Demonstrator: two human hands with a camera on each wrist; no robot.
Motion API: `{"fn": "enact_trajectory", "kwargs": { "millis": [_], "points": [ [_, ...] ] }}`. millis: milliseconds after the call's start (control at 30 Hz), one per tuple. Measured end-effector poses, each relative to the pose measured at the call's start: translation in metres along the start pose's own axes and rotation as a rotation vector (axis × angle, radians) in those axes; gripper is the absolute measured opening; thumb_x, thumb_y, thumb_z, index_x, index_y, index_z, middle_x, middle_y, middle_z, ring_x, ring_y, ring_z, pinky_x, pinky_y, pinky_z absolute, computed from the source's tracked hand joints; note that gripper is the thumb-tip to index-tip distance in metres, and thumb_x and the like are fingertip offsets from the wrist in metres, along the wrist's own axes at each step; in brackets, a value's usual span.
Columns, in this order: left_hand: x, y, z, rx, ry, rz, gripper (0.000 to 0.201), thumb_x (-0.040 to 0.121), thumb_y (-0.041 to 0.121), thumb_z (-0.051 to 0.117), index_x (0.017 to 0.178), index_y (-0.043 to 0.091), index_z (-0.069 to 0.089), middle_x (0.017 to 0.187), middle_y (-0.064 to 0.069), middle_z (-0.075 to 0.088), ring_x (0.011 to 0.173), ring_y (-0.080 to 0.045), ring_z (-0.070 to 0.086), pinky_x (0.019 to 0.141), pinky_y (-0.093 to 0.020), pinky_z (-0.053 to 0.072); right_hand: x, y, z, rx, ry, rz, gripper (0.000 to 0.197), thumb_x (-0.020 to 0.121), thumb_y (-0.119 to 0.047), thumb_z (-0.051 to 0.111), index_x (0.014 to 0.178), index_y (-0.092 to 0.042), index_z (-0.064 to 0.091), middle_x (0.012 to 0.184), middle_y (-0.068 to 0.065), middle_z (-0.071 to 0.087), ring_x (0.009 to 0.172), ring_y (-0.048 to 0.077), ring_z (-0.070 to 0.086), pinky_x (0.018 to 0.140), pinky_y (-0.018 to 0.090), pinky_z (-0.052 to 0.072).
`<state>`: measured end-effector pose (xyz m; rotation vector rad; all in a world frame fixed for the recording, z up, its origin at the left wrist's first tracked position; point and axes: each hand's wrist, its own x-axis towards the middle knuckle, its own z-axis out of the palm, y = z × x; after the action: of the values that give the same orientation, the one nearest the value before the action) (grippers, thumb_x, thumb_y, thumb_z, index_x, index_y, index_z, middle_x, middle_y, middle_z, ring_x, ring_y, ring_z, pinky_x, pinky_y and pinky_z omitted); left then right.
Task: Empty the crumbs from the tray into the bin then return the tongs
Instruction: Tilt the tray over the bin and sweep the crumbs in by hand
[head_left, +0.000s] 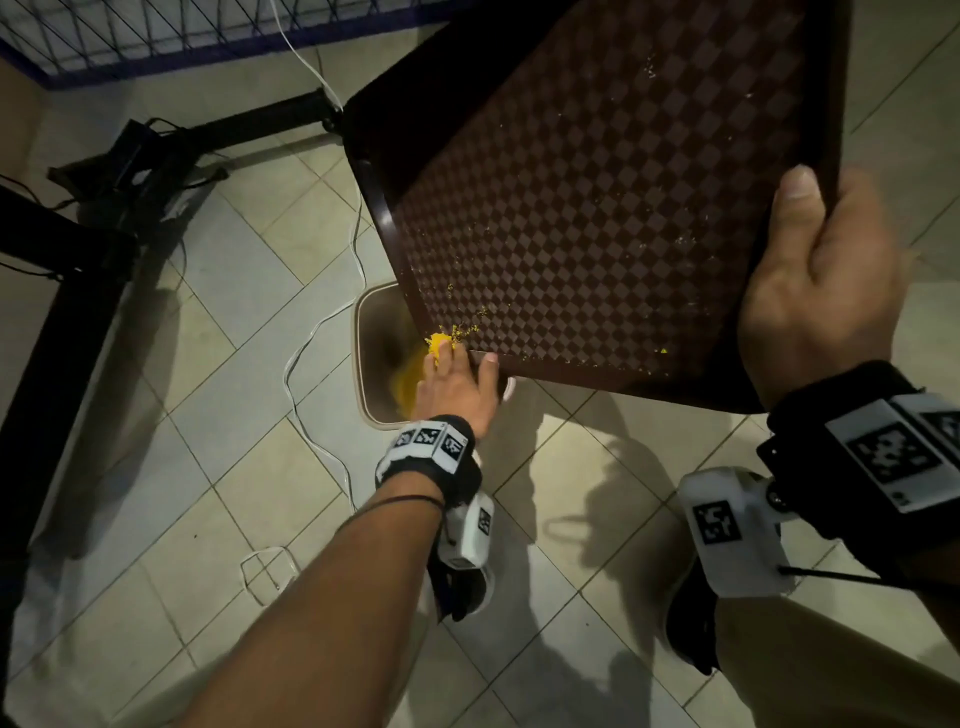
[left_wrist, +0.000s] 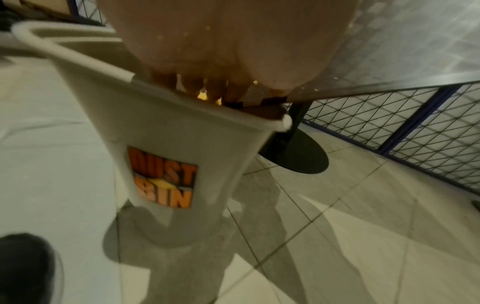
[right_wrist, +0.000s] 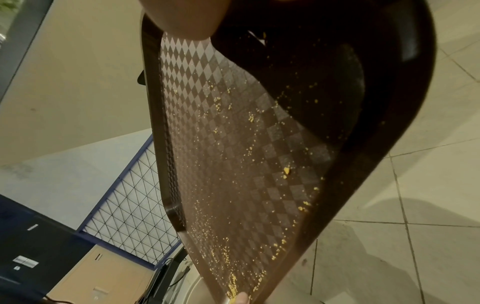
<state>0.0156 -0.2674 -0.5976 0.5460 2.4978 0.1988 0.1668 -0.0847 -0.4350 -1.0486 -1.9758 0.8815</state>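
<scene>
Right hand (head_left: 821, 291) at frame right grips the tilted tray (head_left: 597, 182), left hand (head_left: 457, 384) pinching its lower corner, crumbs (head_left: 441, 343) over the bin (head_left: 358, 343).

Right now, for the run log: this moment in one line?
tray tilted over bin | left hand holds low corner | right hand grips upper edge | crumbs falling

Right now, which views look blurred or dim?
Head view: dim overall, falling crumbs smear yellow over the bin. Left wrist view: the left hand fills the top, out of focus. Right wrist view: shadow darkens the tray at upper right.
</scene>
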Motion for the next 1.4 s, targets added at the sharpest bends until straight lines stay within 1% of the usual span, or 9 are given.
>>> {"fn": "enact_trajectory", "kwargs": {
  "millis": [133, 300, 400, 500, 600, 800, 1067, 1233, 1400],
  "points": [
    [0.008, -0.015, -0.024, 0.084, 0.162, -0.009, 0.054, 0.1, 0.05, 0.035, 0.147, 0.025, 0.038, 0.161, 0.004, 0.022, 0.145, -0.021, 0.025, 0.107, -0.049, 0.036, -0.001, -0.002, 0.001, 0.009, -0.022, -0.054, 0.028, 0.103, -0.024, 0.036, 0.095, -0.004, 0.053, 0.074, 0.024, 0.055, 0.056, 0.012, 0.037, 0.046, 0.011, 0.029],
    [0.017, -0.024, -0.024, 0.02, -0.004, 0.013, 0.068, 0.101, 0.059, 0.022, 0.157, 0.022, 0.015, 0.165, 0.004, 0.004, 0.152, -0.023, 0.004, 0.12, -0.047, 0.016, -0.003, -0.004, 0.002, 0.033, -0.026, -0.074, 0.026, 0.104, -0.024, 0.036, 0.094, -0.006, 0.052, 0.065, 0.015, 0.047, 0.057, 0.022, 0.041, 0.045, 0.016, 0.028],
    [0.011, -0.028, -0.02, 0.12, -0.026, 0.042, 0.067, 0.099, 0.062, 0.016, 0.152, 0.023, 0.033, 0.162, 0.004, 0.024, 0.151, -0.024, 0.009, 0.117, -0.049, 0.022, -0.002, -0.006, 0.003, 0.017, -0.023, -0.083, 0.018, 0.103, -0.023, 0.036, 0.09, -0.016, 0.046, 0.059, 0.0, 0.037, 0.055, 0.02, 0.038, 0.044, 0.016, 0.028],
    [0.005, -0.027, -0.02, 0.165, 0.125, 0.001, 0.062, 0.1, 0.058, 0.022, 0.145, 0.02, 0.043, 0.154, -0.001, 0.04, 0.148, -0.025, 0.02, 0.111, -0.047, 0.032, -0.002, -0.004, 0.004, 0.02, -0.019, -0.087, 0.019, 0.103, -0.023, 0.036, 0.09, -0.015, 0.046, 0.063, 0.005, 0.041, 0.053, 0.012, 0.035, 0.044, 0.011, 0.028],
    [0.004, -0.024, -0.017, 0.154, 0.153, 0.027, 0.061, 0.101, 0.057, 0.022, 0.15, 0.023, 0.034, 0.157, 0.001, 0.033, 0.147, -0.024, 0.021, 0.111, -0.046, 0.031, -0.003, -0.002, 0.005, 0.029, -0.011, -0.082, 0.026, 0.103, -0.023, 0.036, 0.093, -0.006, 0.052, 0.066, 0.008, 0.044, 0.055, 0.012, 0.036, 0.045, 0.01, 0.028],
    [0.005, -0.028, -0.016, 0.222, 0.105, -0.032, 0.068, 0.099, 0.061, 0.013, 0.146, 0.022, 0.041, 0.155, -0.001, 0.039, 0.147, -0.028, 0.02, 0.111, -0.049, 0.031, -0.002, -0.002, 0.006, 0.02, -0.036, -0.092, 0.017, 0.103, -0.025, 0.036, 0.087, -0.026, 0.041, 0.059, -0.01, 0.035, 0.05, 0.011, 0.035, 0.045, 0.014, 0.029],
    [0.005, -0.032, -0.011, 0.112, 0.036, 0.036, 0.066, 0.099, 0.062, 0.01, 0.153, 0.029, 0.029, 0.162, 0.01, 0.022, 0.15, -0.022, 0.011, 0.116, -0.049, 0.021, -0.002, -0.001, 0.008, 0.014, -0.012, -0.092, 0.026, 0.103, -0.026, 0.036, 0.078, -0.034, 0.036, 0.058, -0.009, 0.034, 0.049, 0.007, 0.036, 0.044, 0.012, 0.028],
    [0.005, -0.035, -0.018, 0.194, 0.166, 0.023, 0.063, 0.101, 0.056, 0.015, 0.148, 0.023, 0.04, 0.156, 0.002, 0.036, 0.147, -0.026, 0.019, 0.112, -0.048, 0.03, -0.001, 0.002, 0.008, 0.008, 0.002, -0.077, 0.026, 0.103, -0.026, 0.035, 0.078, -0.031, 0.036, 0.058, -0.011, 0.033, 0.049, 0.002, 0.039, 0.044, 0.011, 0.028],
    [0.007, -0.034, -0.016, 0.191, 0.126, 0.061, 0.063, 0.101, 0.057, 0.013, 0.154, 0.026, 0.025, 0.162, 0.005, 0.021, 0.148, -0.026, 0.014, 0.115, -0.047, 0.026, 0.001, -0.001, 0.007, 0.037, 0.026, -0.084, 0.019, 0.103, -0.024, 0.035, 0.085, -0.024, 0.039, 0.059, -0.013, 0.032, 0.048, -0.001, 0.039, 0.044, 0.01, 0.028]
  ]
}}
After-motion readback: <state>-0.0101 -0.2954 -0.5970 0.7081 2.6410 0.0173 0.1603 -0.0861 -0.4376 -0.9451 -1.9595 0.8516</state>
